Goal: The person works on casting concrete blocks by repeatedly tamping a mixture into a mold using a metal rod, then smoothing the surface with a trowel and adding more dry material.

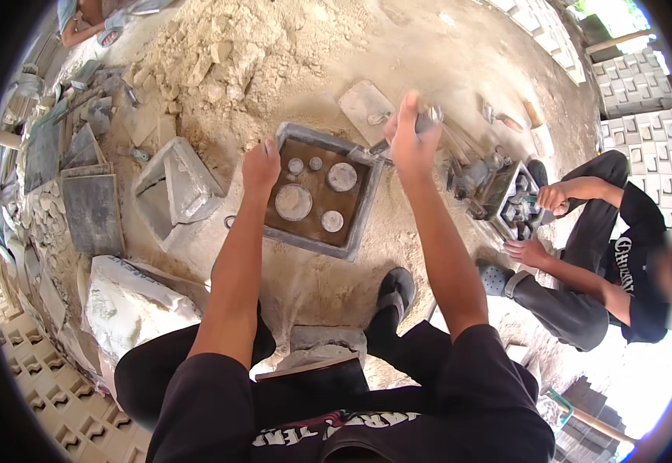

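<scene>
A square grey mould frame (361,212) lies on the ground before me. Its brown floor carries several round pale discs of differing sizes, the largest disc (293,202) toward the near left. My left hand (261,166) is closed at the frame's upper left corner, apparently gripping its wall. Beyond the opposite corner, my right hand (413,147) is raised and closed round a greyish tool (432,117) with a shiny part; motion blur hides its kind. Behind the frame lies a flat pale slab (365,105).
A heap of pale sandy lumps (236,50) rises at the back. To the left are a hollow pale block (178,189), dark panels (93,212) and a white sack (135,297). At right, a co-worker (614,255) handles another filled frame (520,204). Another person's arm (81,32) shows at far left.
</scene>
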{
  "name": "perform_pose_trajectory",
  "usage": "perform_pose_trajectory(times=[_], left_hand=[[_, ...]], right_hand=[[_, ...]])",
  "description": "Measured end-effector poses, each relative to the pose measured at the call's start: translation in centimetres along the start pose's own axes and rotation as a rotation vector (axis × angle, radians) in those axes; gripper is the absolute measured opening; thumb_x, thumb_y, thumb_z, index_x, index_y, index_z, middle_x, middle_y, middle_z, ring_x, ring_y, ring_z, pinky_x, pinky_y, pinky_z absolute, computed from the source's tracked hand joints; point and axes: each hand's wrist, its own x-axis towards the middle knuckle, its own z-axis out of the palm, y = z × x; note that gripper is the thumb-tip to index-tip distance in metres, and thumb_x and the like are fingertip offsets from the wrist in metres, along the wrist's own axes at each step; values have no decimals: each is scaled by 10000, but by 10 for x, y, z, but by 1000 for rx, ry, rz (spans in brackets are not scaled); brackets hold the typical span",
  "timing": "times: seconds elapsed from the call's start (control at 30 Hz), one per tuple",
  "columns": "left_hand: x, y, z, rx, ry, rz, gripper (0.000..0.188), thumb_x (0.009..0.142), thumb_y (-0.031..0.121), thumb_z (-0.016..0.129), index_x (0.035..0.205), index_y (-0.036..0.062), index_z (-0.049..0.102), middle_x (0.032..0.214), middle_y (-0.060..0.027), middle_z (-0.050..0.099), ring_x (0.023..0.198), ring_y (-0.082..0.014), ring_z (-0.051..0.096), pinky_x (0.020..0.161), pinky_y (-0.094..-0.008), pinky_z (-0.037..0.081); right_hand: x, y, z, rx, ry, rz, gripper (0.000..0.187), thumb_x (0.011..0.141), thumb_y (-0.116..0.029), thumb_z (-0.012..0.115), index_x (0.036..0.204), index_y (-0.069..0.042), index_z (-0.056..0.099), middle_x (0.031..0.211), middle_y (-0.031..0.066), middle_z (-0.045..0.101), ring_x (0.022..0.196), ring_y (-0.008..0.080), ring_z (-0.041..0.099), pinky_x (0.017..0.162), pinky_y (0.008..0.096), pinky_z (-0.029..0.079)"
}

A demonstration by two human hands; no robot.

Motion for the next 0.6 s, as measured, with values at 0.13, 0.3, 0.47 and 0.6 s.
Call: perform_pose_trajectory(times=[0.13,0.3,0.47,0.6], left_hand=[[-36,-15,-5,12,105,22,551,989,404,277,1004,8,660,980,-271,648,972,-454,597,861,-524,458],[-74,-16,-18,176,11,-147,545,985,422,288,1021,29,664,986,-270,647,974,-452,598,865,-524,456],[-74,-16,-22,152,66,-158,533,976,410,317,962,19,678,932,-262,656,919,-456,609,829,-528,466],[-75,-12,-12,139,76,-159,527,970,408,330,933,15,681,913,-258,658,896,-453,615,812,-525,471]], right_hand=[[-26,5,3,-68,-64,-377,351,1002,-301,447,719,-94,456,664,2,508,573,105,471,522,282,369],[-32,14,-1,-306,28,-332,362,968,-231,539,640,-88,487,557,-22,530,464,77,470,450,255,369],[-16,4,7,160,25,-116,441,970,-210,547,554,-124,425,467,-52,425,379,49,377,370,237,273],[-14,46,4,-162,40,-65,428,978,-200,535,572,-130,421,478,-57,372,403,46,338,392,251,245]])
